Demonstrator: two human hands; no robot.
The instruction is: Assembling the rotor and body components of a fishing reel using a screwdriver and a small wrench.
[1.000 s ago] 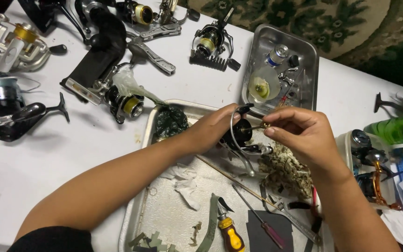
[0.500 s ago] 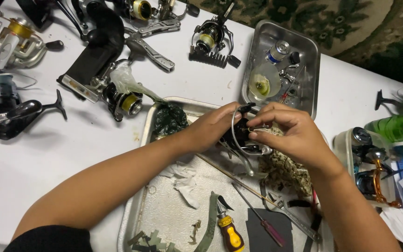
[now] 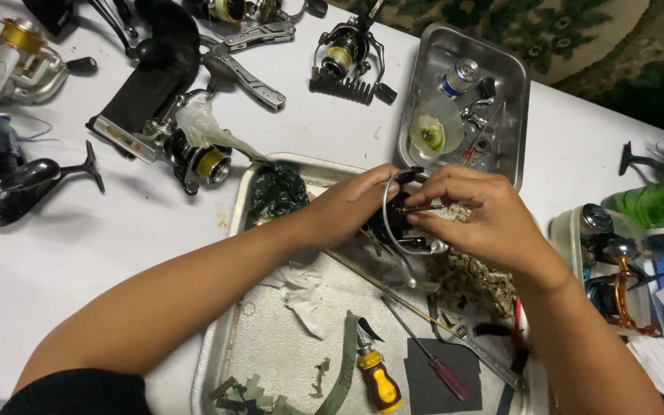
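Observation:
A black fishing reel body [image 3: 395, 223] with a silver wire bail is held over the large metal tray [image 3: 270, 338]. My left hand [image 3: 347, 206] grips the reel from the left. My right hand [image 3: 476, 217] closes in from the right, its fingertips pinching a thin dark pin-like part [image 3: 418, 208] against the reel's centre. Most of the reel is hidden by both hands.
The tray holds crumpled tissue [image 3: 300, 292], a yellow-handled screwdriver [image 3: 378, 378], a red-handled screwdriver [image 3: 433, 361], a dark foam square and a camouflage cloth. A smaller metal tray [image 3: 501, 73] with small parts lies behind. Several fishing reels [image 3: 194, 157] lie on the white table; a green bottle [image 3: 655, 201] is at right.
My right hand has moved left and down onto the reel, fingertips now pinched at its centre. The left hand has kept its grip. The view has shifted slightly.

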